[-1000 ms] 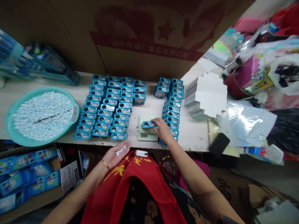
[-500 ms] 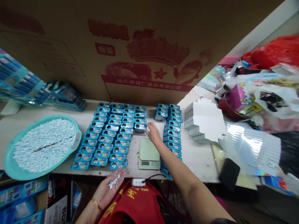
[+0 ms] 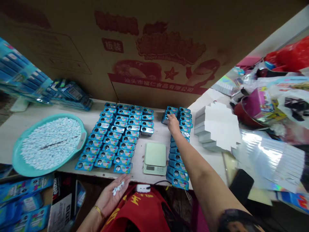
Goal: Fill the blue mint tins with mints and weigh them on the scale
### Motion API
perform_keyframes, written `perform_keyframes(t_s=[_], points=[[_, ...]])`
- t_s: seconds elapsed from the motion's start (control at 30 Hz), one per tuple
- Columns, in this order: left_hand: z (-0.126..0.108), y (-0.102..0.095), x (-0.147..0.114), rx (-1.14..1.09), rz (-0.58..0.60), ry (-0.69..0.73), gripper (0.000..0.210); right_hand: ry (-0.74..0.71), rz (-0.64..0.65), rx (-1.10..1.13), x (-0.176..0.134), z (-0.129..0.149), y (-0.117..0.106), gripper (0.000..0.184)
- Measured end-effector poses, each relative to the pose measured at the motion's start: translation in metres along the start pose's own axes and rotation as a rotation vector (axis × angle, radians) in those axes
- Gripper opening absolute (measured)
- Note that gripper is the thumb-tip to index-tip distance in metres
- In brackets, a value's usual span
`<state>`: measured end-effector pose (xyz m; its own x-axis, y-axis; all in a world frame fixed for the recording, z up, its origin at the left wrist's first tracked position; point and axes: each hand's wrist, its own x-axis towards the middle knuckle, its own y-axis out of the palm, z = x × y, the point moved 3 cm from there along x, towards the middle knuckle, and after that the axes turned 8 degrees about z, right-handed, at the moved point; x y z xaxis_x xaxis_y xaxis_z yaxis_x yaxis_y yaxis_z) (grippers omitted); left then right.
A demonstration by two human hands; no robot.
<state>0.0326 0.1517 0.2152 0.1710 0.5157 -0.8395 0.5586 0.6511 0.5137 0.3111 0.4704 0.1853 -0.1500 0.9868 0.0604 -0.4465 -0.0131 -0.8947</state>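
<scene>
My left hand (image 3: 111, 195) lies palm up at the table's near edge, cupping a few white candy tablets (image 3: 118, 188). My right hand (image 3: 173, 123) reaches to the far end of the right column of blue tins (image 3: 179, 161), its fingers closed over a blue tin (image 3: 166, 118) there. A pale green scale (image 3: 155, 154) sits bare between that column and a large grid of blue tins (image 3: 119, 138). At the left, a teal basin (image 3: 17, 162) is full of white tablets.
A big printed cardboard box (image 3: 154, 48) walls off the back. White card stacks (image 3: 217, 125) and shiny sheets (image 3: 270, 154) lie to the right, beside cluttered bags. Blue packs pile up at the far left (image 3: 67, 93) and below the table (image 3: 26, 196).
My right hand took the tin off the scale, set it at the grid's right side, then moved right to the far tins. The left hand kept its tablets. The view tilted up.
</scene>
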Motion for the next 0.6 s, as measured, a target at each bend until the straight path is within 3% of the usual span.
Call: perform_keyframes(t_s=[0.23, 0.33, 0.5, 0.6], points=[[0.005, -0.007, -0.003, 0.003, -0.005, 0.027, 0.053, 0.072, 0.158, -0.387, 0.006, 0.010, -0.010, 0.021], [0.007, -0.012, -0.005, 0.000, -0.004, 0.046, 0.051, 0.030, 0.170, -0.513, -0.003, 0.018, -0.022, 0.023], [0.008, -0.013, 0.002, 0.004, 0.074, -0.002, 0.046, -0.269, 0.178, -0.560, -0.072, 0.057, -0.050, 0.021], [0.010, -0.004, 0.008, 0.043, 0.143, -0.047, 0.041, -0.453, 0.272, -0.527, -0.129, 0.088, -0.047, 0.017]])
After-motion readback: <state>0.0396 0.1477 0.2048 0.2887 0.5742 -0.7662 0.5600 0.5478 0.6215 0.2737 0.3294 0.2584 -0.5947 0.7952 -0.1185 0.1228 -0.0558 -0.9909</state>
